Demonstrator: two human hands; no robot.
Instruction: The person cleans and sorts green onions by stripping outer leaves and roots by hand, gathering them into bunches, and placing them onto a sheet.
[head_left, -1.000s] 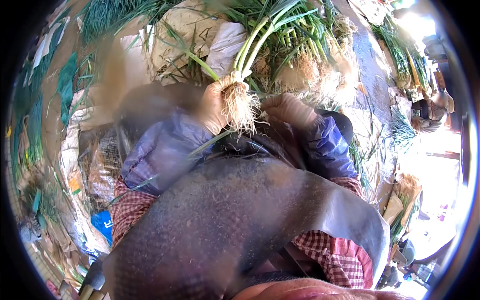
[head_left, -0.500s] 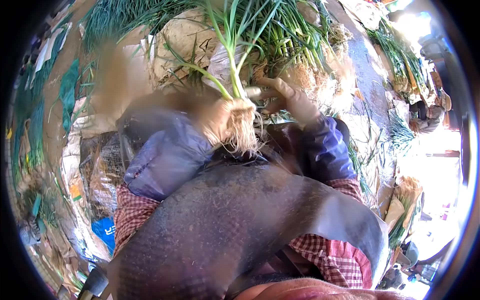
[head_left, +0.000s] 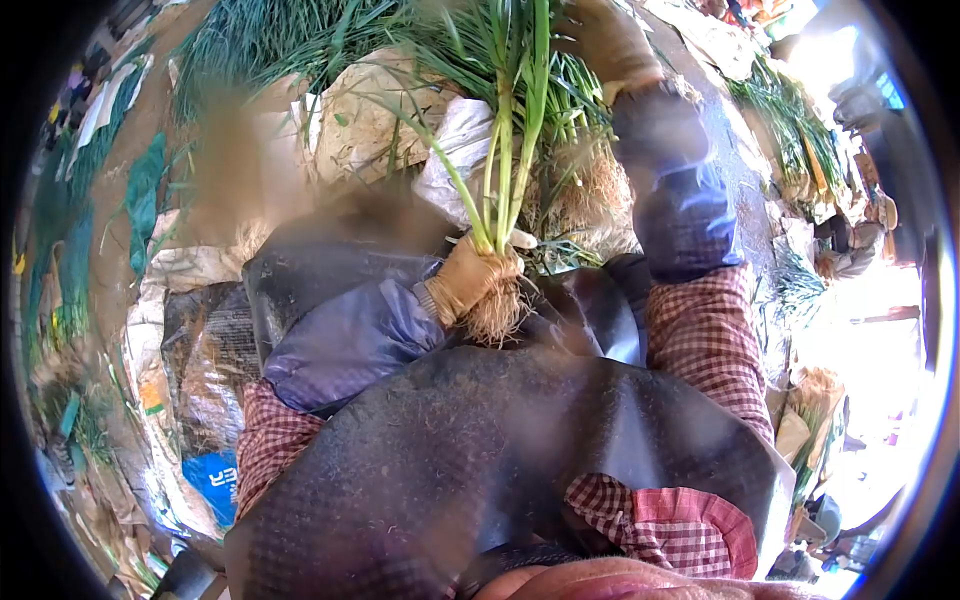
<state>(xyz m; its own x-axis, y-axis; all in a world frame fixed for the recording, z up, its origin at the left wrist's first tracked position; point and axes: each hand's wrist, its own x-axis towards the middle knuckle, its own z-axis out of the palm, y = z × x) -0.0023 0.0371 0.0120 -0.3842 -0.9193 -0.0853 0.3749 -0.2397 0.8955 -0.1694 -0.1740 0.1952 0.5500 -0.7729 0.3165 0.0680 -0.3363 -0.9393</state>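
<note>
In a tan work glove, my left hand (head_left: 468,283) is closed around a small bunch of green onions (head_left: 505,165). The stalks stand upright above the fist and the pale, stringy roots hang below it. My right hand (head_left: 606,45), gloved too, is stretched far forward at the right side of the green onion pile (head_left: 580,110). Its fingers are blurred and partly lost among the leaves, so their grip does not show. Below both hands a dark apron (head_left: 480,450) spreads across my lap.
A heap of long green leaves (head_left: 270,50) lies at the far side, beside a beige sack (head_left: 375,105) and a white plastic bag (head_left: 462,150). More green onions (head_left: 790,115) lie at the far right. Near the right edge a person (head_left: 865,235) is low to the ground.
My right hand has moved from beside the held bunch forward and right to the pile. My left hand has shifted slightly right and down; its bunch shows more stalks.
</note>
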